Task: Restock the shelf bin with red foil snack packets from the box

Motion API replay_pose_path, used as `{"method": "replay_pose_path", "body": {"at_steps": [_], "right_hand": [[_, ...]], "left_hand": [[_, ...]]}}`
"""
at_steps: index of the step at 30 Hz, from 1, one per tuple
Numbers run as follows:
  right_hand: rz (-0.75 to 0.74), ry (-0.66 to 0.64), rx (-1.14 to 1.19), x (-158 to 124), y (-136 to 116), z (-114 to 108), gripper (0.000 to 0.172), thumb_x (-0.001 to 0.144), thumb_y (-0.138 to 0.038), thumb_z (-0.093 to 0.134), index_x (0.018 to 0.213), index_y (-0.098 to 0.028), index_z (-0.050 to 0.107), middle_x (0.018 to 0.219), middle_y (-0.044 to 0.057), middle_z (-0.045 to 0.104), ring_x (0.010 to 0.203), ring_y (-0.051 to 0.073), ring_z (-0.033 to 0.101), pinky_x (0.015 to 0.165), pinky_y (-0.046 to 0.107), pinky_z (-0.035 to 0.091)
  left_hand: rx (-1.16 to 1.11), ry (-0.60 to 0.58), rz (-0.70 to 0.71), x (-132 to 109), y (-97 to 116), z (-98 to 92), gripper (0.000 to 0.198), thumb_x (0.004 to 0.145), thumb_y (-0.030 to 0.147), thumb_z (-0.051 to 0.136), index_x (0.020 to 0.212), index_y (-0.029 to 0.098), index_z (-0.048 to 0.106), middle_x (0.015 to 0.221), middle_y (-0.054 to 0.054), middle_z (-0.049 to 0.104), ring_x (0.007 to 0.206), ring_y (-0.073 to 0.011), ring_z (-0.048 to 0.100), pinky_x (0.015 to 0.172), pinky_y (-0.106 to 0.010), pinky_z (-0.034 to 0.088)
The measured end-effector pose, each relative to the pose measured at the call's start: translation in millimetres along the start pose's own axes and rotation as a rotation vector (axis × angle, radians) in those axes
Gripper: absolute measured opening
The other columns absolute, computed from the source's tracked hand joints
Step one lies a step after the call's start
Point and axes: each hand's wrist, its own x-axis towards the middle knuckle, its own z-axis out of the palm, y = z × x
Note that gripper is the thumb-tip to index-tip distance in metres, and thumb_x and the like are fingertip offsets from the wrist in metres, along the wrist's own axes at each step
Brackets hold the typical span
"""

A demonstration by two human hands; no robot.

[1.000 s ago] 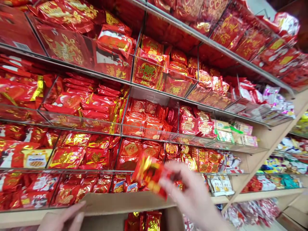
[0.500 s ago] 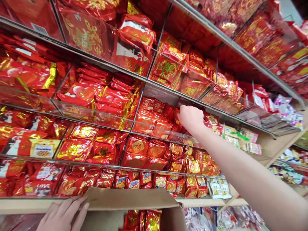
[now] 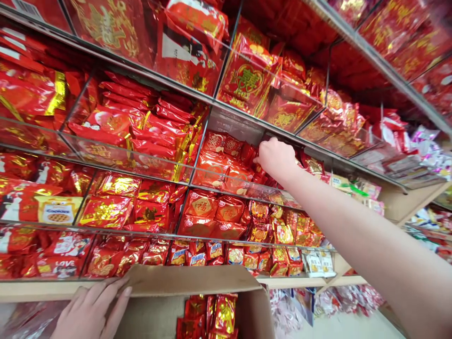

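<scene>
My right hand reaches up into a shelf compartment full of red packets, its fingers curled in among them; what they grip is hidden. My left hand lies flat with fingers stretched on the flap of a cardboard box at the bottom. Inside the box stand red and gold packets.
Tiered shelves with clear front panels and dividers hold many red and gold packets. A wooden shelf frame slants on the right, with paler packets beyond it. Floor shows at the bottom right.
My right hand rose from in front of the box, where it held a red packet, up into the shelf compartment. The packet is out of sight now. My left hand stays on the box flap.
</scene>
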Motion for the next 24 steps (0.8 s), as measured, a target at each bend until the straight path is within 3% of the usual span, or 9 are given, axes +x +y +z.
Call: {"method": "replay_pose_path", "body": {"at_steps": [3,5,6,8,11,13,16,20,24], "right_hand": [[-0.023,0.145,0.176,-28,-2,-10,0.042,0.084,-0.040,0.047,0.089,-0.002,0.066,0.104,0.020,0.061,0.095,0.031,0.060,0.072,0.039,0.044],[-0.127,0.128,0.317,-66,-11,-17,0.059,0.087,-0.042,0.023,0.085,-0.001,0.066,0.104,0.014,0.061,0.097,0.024,0.059,0.073,0.036,0.041],[-0.223,0.063,0.400,-92,-19,-18,0.063,0.086,-0.041,0.017,0.083,-0.002,0.066,0.099,0.010,0.063,0.094,0.020,0.059,0.072,0.033,0.040],[-0.469,-0.153,0.615,-156,-40,-12,0.042,0.087,-0.036,0.035,0.077,-0.010,0.067,0.079,0.003,0.064,0.079,0.013,0.061,0.068,0.027,0.041],[-0.673,-0.653,0.863,-267,-80,26,0.015,0.080,-0.023,0.056,0.068,-0.020,0.065,0.068,-0.002,0.063,0.063,0.011,0.058,0.058,0.021,0.043],[-0.477,-0.750,0.806,-329,-102,68,0.011,0.066,-0.010,0.064,0.062,-0.020,0.064,0.067,0.001,0.063,0.061,0.016,0.059,0.055,0.025,0.044],[-0.084,-0.691,0.666,-378,-114,134,0.018,0.072,-0.013,0.055,0.087,-0.014,0.064,0.094,0.016,0.062,0.085,0.030,0.059,0.072,0.039,0.047],[0.554,-0.631,0.818,-387,-107,190,0.062,0.075,-0.027,0.056,0.128,-0.002,0.037,0.120,0.025,0.051,0.113,0.033,0.050,0.091,0.042,0.041],[0.686,-0.780,1.042,-384,-99,201,0.078,0.075,-0.024,0.057,0.138,-0.001,0.018,0.110,0.024,0.061,0.100,0.031,0.060,0.082,0.038,0.046]], "left_hand": [[0.074,-0.046,0.018,3,20,-17.8,0.037,0.083,0.041,0.036,0.093,0.017,0.063,0.094,-0.010,0.068,0.087,-0.0292,0.059,0.073,-0.040,0.042],[0.084,-0.049,0.003,6,33,-24.1,0.037,0.086,0.040,0.035,0.100,0.017,0.060,0.096,-0.009,0.066,0.088,-0.0280,0.058,0.076,-0.039,0.041],[0.095,-0.069,-0.004,7,38,-25.0,0.037,0.087,0.040,0.034,0.100,0.017,0.060,0.096,-0.009,0.066,0.089,-0.0273,0.058,0.077,-0.038,0.040],[0.111,-0.102,-0.023,8,45,-24.6,0.037,0.088,0.039,0.032,0.102,0.018,0.059,0.097,-0.009,0.065,0.092,-0.0262,0.057,0.079,-0.037,0.039],[0.127,-0.132,-0.045,6,48,-25.2,0.038,0.089,0.039,0.032,0.104,0.016,0.059,0.095,-0.009,0.064,0.093,-0.0256,0.056,0.079,-0.036,0.038],[0.123,-0.146,-0.049,5,49,-27.4,0.038,0.089,0.039,0.033,0.106,0.014,0.058,0.094,-0.009,0.064,0.093,-0.0244,0.055,0.079,-0.035,0.039],[0.111,-0.167,-0.047,5,49,-29.8,0.037,0.089,0.037,0.037,0.107,0.012,0.057,0.097,-0.007,0.064,0.092,-0.0214,0.055,0.082,-0.032,0.039],[0.120,-0.168,-0.060,8,52,-28.9,0.038,0.089,0.037,0.035,0.106,0.011,0.057,0.097,-0.009,0.063,0.092,-0.0227,0.054,0.081,-0.034,0.040],[0.124,-0.163,-0.062,9,53,-28.3,0.040,0.089,0.038,0.032,0.101,0.012,0.059,0.094,-0.011,0.064,0.092,-0.0242,0.054,0.082,-0.035,0.040]]}}
